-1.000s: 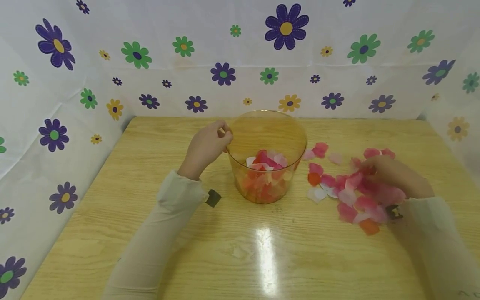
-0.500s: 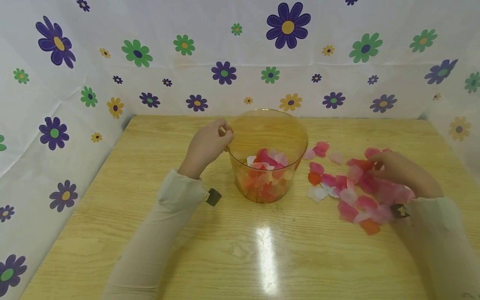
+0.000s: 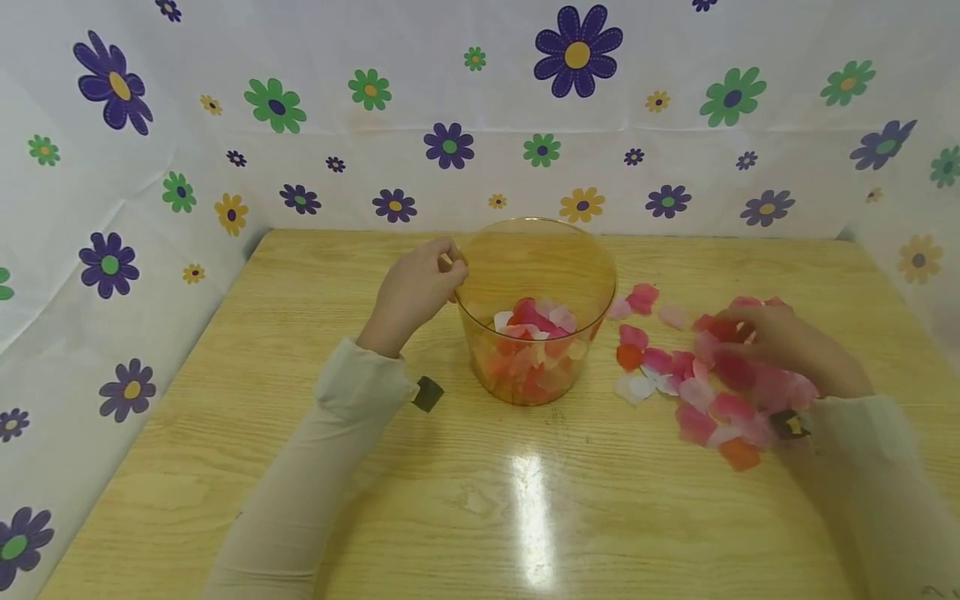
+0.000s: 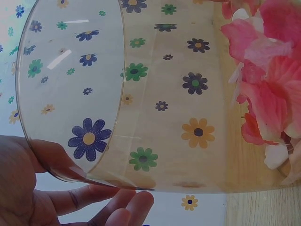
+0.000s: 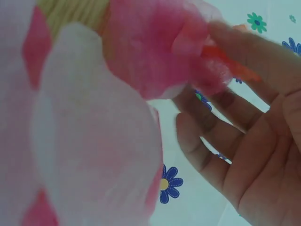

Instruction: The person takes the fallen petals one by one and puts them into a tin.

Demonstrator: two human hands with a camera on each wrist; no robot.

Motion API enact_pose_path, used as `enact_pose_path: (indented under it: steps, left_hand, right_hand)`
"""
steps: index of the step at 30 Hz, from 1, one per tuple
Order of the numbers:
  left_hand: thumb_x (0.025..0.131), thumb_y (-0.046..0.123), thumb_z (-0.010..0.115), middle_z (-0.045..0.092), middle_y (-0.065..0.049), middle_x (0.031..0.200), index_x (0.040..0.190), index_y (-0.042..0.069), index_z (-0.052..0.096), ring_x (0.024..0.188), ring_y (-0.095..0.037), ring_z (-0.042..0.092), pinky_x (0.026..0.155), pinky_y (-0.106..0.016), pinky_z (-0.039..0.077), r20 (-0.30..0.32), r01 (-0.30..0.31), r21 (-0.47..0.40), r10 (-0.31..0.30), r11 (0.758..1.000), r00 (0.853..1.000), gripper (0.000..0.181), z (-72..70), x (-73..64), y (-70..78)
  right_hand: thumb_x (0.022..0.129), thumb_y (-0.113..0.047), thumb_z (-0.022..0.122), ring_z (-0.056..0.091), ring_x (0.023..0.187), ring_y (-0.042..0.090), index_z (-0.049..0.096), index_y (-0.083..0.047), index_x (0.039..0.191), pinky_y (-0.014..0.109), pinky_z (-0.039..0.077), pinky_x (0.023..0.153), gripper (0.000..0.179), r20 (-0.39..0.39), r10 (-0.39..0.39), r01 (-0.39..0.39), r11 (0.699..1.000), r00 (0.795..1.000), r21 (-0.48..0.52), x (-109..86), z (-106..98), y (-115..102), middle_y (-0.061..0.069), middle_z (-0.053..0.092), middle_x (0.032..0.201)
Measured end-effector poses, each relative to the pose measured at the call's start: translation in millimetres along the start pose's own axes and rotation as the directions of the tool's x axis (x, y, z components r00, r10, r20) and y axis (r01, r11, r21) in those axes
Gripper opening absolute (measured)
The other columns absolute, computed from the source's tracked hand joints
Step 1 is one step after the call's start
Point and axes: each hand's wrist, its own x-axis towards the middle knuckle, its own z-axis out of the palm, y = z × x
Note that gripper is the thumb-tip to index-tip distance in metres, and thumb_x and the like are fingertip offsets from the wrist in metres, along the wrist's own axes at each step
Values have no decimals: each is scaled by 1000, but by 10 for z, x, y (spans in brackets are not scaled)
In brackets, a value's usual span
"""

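A see-through amber plastic bucket (image 3: pixel 536 367) stands upright on the table, with a heap of pink, red and white artificial flower petals (image 3: pixel 534 325) inside. My left hand (image 3: pixel 416 287) pinches its left rim; in the left wrist view the thumb lies inside the wall and the fingers (image 4: pixel 138 205) are outside. To the right of the bucket, loose petals (image 3: pixel 693 392) lie in a spread pile. Over that pile, my right hand (image 3: pixel 787 342) has thumb and fingers curled around a few petals (image 5: pixel 207 66), pink and red-orange in the right wrist view.
The wooden table (image 3: pixel 450 500) has a bright reflection near its front. A white flower-print cloth (image 3: pixel 300 50) rises behind the table and along both sides. Several stray petals (image 3: pixel 642 298) lie between the bucket and the pile.
My right hand shifts slightly right over the petal pile, then back left, its fingers working among the petals. The left hand and the bucket stay in place.
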Motion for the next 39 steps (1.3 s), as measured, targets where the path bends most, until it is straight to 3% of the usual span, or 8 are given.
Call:
enact_pose_path:
  steps: [6, 18, 23, 28, 32, 35, 39]
  left_hand:
    - [91, 25, 43, 68, -8, 100, 105, 12, 58, 78, -19, 68, 64, -28, 44, 2, 5, -1, -5, 1000, 1000, 24, -5, -7, -19]
    - [91, 26, 44, 69, -7, 103, 104, 14, 57, 80, -19, 68, 63, -29, 43, 3, 0, -12, 0, 1000, 1000, 22, 14, 1, -15]
    - [91, 25, 43, 69, -6, 100, 103, 14, 57, 80, -20, 68, 63, -29, 42, 0, -8, -4, 8, 1000, 1000, 22, 12, 2, -13]
    - [91, 26, 44, 70, -6, 94, 102, 14, 57, 81, -22, 67, 60, -29, 40, -3, -6, 2, 6, 1000, 1000, 20, 11, 1, -11]
    - [92, 25, 43, 70, -6, 91, 102, 14, 57, 80, -22, 67, 60, -28, 40, -2, -12, 5, 12, 1000, 1000, 21, 6, 1, -19]
    - [92, 25, 43, 70, -7, 90, 103, 13, 56, 80, -23, 67, 61, -28, 40, 3, -17, 4, 17, 1000, 1000, 21, 1, -3, -22]
    - [92, 26, 43, 70, -7, 93, 104, 13, 56, 80, -22, 67, 62, -29, 40, 8, -12, 3, 12, 1000, 1000, 21, -5, -10, -30]
  right_hand:
    - [82, -13, 71, 62, 93, 24, 68, -7, 113, 44, 53, 82, 31, -56, -51, 50, 999, 997, -10, 17, -16, -49, 9, 69, 102]
    - [85, -14, 69, 59, 99, 30, 67, -8, 114, 49, 52, 83, 30, -133, 12, -11, 1000, 991, 13, 25, -181, -54, 16, 68, 110]
    - [86, -13, 68, 58, 96, 31, 66, -6, 116, 37, 54, 73, 31, -161, 2, -1, 1000, 987, 9, 91, -358, -123, 19, 66, 110]
    - [84, -12, 70, 62, 88, 30, 66, -6, 114, 21, 50, 63, 31, -215, -86, 78, 996, 973, -43, 162, -552, -341, 19, 67, 107]
    - [84, -13, 69, 63, 83, 26, 69, -6, 109, 11, 43, 61, 26, -313, -198, 163, 978, 929, -133, 194, -710, -682, 16, 70, 101]
    - [85, -13, 68, 63, 83, 25, 70, -7, 107, 6, 39, 64, 23, -395, -288, 241, 956, 873, -164, 205, -804, -999, 15, 71, 101]
    - [85, -8, 68, 59, 79, 6, 70, -6, 104, 3, 38, 69, 20, -464, -409, 387, 910, 786, -146, 244, -811, -1412, 12, 72, 98]
